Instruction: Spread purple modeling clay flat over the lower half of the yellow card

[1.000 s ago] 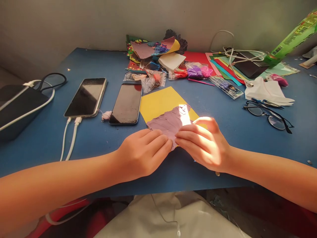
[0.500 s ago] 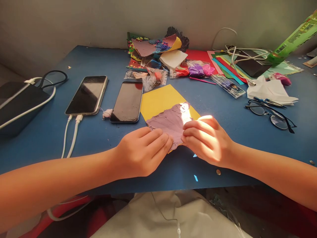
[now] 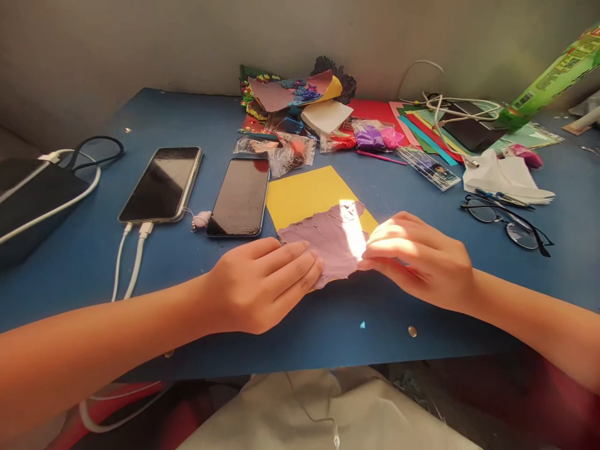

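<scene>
A sheet of yellow card (image 3: 304,190) lies at an angle on the blue table. Soft mauve clay (image 3: 323,234), spread thin with a ridged, ragged edge, covers its nearer part. My left hand (image 3: 262,281) rests on the clay's left side, its fingers stretched out and lying flat. At the right edge of the clay, my right hand (image 3: 417,259) has fingertips and thumb pinched together on it. A bright patch of sunlight crosses the clay beside those fingertips.
Two phones (image 3: 162,184) lie left of the card, one with white cables plugged in. Behind are bagged clay (image 3: 370,134), coloured paper (image 3: 431,134) and decorated craft pieces (image 3: 290,90). Eyeglasses (image 3: 509,222) and white tissue (image 3: 504,178) lie to the right, near a green wrapper (image 3: 553,75).
My right hand has shifted right along the clay's edge, and the clay reaches further that way at the near right. My left hand stays on the clay, its fingers flatter. The view shifted slightly.
</scene>
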The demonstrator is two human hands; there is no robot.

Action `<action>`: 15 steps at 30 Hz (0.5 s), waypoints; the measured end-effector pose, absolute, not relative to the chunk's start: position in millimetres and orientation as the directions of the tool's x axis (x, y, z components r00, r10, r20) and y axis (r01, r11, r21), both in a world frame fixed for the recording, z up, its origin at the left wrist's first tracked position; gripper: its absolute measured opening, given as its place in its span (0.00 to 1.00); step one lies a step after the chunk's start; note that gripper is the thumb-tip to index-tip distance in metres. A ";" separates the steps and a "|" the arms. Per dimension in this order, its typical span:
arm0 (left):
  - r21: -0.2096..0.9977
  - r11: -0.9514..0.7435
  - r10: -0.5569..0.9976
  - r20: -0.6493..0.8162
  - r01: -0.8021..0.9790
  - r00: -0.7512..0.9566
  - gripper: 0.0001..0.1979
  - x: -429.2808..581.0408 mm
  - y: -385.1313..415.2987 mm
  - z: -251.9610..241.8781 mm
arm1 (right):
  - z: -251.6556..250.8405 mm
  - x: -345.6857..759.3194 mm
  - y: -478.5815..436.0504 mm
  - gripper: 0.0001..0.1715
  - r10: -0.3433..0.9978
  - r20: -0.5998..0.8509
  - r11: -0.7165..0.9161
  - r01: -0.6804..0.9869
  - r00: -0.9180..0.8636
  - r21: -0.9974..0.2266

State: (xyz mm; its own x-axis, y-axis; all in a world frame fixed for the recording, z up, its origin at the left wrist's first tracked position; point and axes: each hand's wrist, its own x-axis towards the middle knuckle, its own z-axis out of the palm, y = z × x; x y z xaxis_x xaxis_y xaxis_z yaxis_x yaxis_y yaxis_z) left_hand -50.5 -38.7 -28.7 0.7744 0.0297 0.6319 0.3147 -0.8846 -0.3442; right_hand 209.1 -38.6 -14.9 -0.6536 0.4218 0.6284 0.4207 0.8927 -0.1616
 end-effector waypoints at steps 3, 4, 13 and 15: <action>-0.356 -0.897 0.011 0.576 0.263 0.817 0.08 -50.1 -36.2 -28.8 | -10.1 224.5 -28.0 0.06 0.558 0.648 0.800 0.543 -0.519 -0.255; -0.347 -0.906 0.018 0.541 0.243 0.841 0.08 -50.0 -35.8 -28.5 | -9.8 229.1 -24.2 0.06 0.598 0.642 0.763 0.586 -0.480 -0.272; -0.139 -0.958 0.133 0.553 0.249 0.823 0.15 -47.7 -34.3 -39.2 | -35.2 231.8 -17.2 0.13 0.580 0.598 0.777 0.595 -0.553 -0.204; -0.129 -0.960 0.141 0.545 0.249 0.826 0.13 -46.5 -33.4 -39.7 | -39.9 228.3 -16.3 0.07 0.557 0.620 0.789 0.586 -0.553 -0.186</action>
